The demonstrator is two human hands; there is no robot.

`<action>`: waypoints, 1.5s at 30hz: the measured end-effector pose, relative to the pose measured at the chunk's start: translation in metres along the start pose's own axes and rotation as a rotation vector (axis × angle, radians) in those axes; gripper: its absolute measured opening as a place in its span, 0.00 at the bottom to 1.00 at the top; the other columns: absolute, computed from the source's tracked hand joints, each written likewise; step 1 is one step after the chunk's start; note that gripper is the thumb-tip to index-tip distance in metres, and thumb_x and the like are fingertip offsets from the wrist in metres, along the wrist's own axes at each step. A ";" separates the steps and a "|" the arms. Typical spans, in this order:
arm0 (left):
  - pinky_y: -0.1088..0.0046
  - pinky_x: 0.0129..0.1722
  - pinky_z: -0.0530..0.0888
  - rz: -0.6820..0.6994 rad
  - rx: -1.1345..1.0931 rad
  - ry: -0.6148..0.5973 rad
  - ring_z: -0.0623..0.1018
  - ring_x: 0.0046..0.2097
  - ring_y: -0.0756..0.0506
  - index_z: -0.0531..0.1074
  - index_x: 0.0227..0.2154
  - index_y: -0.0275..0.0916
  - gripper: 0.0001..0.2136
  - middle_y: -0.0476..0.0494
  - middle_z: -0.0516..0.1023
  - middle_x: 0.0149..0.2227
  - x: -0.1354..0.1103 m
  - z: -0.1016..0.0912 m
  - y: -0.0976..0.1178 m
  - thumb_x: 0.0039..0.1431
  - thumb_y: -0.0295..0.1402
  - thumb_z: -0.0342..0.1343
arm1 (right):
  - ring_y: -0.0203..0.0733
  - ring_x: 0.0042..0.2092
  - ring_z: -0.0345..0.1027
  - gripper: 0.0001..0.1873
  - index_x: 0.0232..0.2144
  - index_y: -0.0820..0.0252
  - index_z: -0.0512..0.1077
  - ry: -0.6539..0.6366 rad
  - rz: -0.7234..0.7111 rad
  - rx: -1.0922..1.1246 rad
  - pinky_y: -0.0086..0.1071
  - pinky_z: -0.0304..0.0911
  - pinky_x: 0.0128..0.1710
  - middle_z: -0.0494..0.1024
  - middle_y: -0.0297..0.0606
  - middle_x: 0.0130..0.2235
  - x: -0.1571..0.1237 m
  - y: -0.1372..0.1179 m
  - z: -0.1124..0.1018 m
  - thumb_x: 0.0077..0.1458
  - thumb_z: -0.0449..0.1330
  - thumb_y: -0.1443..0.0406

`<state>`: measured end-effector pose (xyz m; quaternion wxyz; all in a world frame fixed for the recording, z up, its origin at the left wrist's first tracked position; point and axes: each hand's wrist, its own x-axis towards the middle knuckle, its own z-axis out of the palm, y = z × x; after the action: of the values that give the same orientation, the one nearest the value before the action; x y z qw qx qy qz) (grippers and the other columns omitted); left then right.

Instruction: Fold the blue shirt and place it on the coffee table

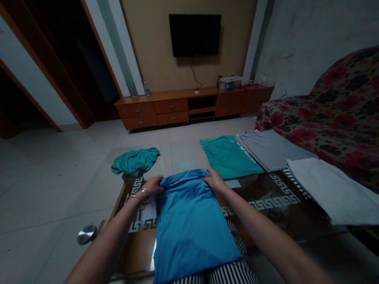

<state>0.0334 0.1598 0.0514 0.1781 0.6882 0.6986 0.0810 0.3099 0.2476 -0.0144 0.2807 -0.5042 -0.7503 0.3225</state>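
Note:
A blue piece of clothing [192, 226], folded to a rough rectangle, is spread between my hands. Its near end lies by my striped trousers and its far end reaches over the glass table. My left hand [153, 185], with silver bangles at the wrist, pinches the far left corner. At the far right corner, my right hand [215, 179] grips the cloth with the thumb on top. The far edge is turned over in a narrow band between the two hands. What kind of garment it is, I cannot tell for sure.
On the glass table [253, 194] lie a crumpled green cloth [136, 161], a folded green garment [230, 157], a grey one [275, 148] and a white one [344, 188]. A flowered sofa [355, 95] stands at right. A low wooden cabinet [171, 109] is beneath the television [196, 34].

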 end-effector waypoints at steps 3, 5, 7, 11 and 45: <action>0.73 0.43 0.70 0.060 -0.010 0.019 0.74 0.43 0.44 0.70 0.40 0.37 0.18 0.47 0.76 0.40 -0.005 -0.014 0.026 0.42 0.30 0.54 | 0.40 0.40 0.69 0.11 0.35 0.61 0.72 0.004 -0.075 0.117 0.31 0.62 0.42 0.78 0.36 0.38 -0.013 0.007 -0.035 0.45 0.59 0.67; 0.75 0.40 0.70 0.132 -0.052 0.025 0.74 0.40 0.45 0.71 0.38 0.37 0.16 0.49 0.76 0.36 -0.005 -0.025 0.052 0.42 0.31 0.54 | 0.40 0.39 0.69 0.10 0.33 0.62 0.73 0.018 -0.106 0.166 0.32 0.62 0.41 0.78 0.36 0.35 -0.022 0.013 -0.067 0.44 0.59 0.66; 0.76 0.37 0.70 0.197 -0.113 0.013 0.73 0.38 0.46 0.71 0.37 0.37 0.16 0.50 0.75 0.34 -0.002 -0.034 0.083 0.42 0.32 0.54 | 0.41 0.37 0.68 0.11 0.32 0.63 0.73 0.048 -0.126 0.198 0.32 0.63 0.40 0.77 0.35 0.33 -0.029 0.019 -0.104 0.43 0.59 0.64; 0.77 0.34 0.68 0.317 -0.172 -0.020 0.72 0.34 0.48 0.72 0.36 0.35 0.15 0.50 0.74 0.31 0.015 -0.048 0.154 0.43 0.32 0.53 | 0.40 0.34 0.67 0.13 0.29 0.62 0.74 0.099 -0.166 0.237 0.32 0.62 0.38 0.77 0.35 0.31 -0.037 0.032 -0.184 0.41 0.61 0.60; 0.77 0.26 0.71 0.239 -0.543 -0.208 0.73 0.28 0.50 0.74 0.38 0.33 0.16 0.47 0.75 0.27 0.307 -0.083 0.233 0.42 0.25 0.59 | 0.39 0.32 0.70 0.22 0.34 0.64 0.76 -0.090 -0.024 0.284 0.32 0.66 0.35 0.79 0.38 0.34 0.235 0.118 -0.315 0.34 0.67 0.59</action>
<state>0.2242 0.4838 0.1699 0.4151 0.6975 0.5435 0.2142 0.5349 0.5644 0.1178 0.3191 -0.4355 -0.7149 0.4444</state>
